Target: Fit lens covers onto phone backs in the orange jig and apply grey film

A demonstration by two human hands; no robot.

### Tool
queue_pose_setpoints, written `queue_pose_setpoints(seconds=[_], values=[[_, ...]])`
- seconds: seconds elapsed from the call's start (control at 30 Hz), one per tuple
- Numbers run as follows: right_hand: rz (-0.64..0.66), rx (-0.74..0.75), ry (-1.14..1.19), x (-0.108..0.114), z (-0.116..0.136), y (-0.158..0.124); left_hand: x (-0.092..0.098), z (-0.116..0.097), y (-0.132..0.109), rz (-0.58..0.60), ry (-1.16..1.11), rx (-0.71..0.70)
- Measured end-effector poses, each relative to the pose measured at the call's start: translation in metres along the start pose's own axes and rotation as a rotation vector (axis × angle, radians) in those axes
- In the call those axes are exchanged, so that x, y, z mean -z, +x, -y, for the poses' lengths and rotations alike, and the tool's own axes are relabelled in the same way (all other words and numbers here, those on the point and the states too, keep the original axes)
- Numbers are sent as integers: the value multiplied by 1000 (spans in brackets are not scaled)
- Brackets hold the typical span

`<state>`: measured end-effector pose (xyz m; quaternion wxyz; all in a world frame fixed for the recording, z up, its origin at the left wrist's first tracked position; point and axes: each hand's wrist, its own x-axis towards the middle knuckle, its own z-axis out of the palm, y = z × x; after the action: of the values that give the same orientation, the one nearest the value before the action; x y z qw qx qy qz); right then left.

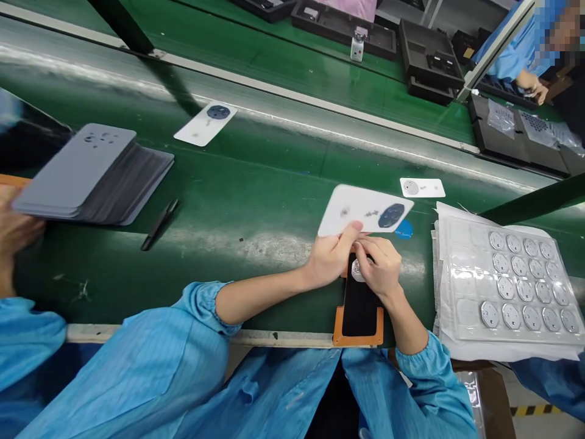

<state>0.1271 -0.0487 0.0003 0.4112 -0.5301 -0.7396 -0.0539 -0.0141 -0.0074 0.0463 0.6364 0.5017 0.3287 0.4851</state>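
Just beyond the hands (331, 259) juts the white panel (359, 206).

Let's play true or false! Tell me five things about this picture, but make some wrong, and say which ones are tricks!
1. The left hand holds a white panel with a dark round patch. True.
2. The hands are far apart. False: the right hand is close beside the left one.
3. The stack of gray panels is left of the black pen-like tool. True.
4. All the little pieces at the right are square. False: the clear tray holds round pieces.
5. The orange holder goes around the lower end of a black slab. True.
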Motion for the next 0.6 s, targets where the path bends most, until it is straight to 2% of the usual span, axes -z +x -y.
queue_pose_setpoints(seconds=[0.1, 0.17, 0.27, 0.37, 0.5, 0.6], values=[[-142, 6, 16, 14, 1, 8, 2, -1, 8, -52, -111, -18], [-234, 6, -66, 20, -3, 13, 1, -1, 10, -10, -125, -9], [-219, 53, -204, 19, -8, 15, -2, 4, 7, 84, -116, 44], [-214, 100, -230, 12, -9, 12, -3, 9, 4, 123, -178, 70], [-246, 71, -116, 10, -8, 9, -3, 13, 7, 129, -233, 108], [-262, -30, 29, 17, -9, 12, -1, 15, 6, 135, -135, 81]])
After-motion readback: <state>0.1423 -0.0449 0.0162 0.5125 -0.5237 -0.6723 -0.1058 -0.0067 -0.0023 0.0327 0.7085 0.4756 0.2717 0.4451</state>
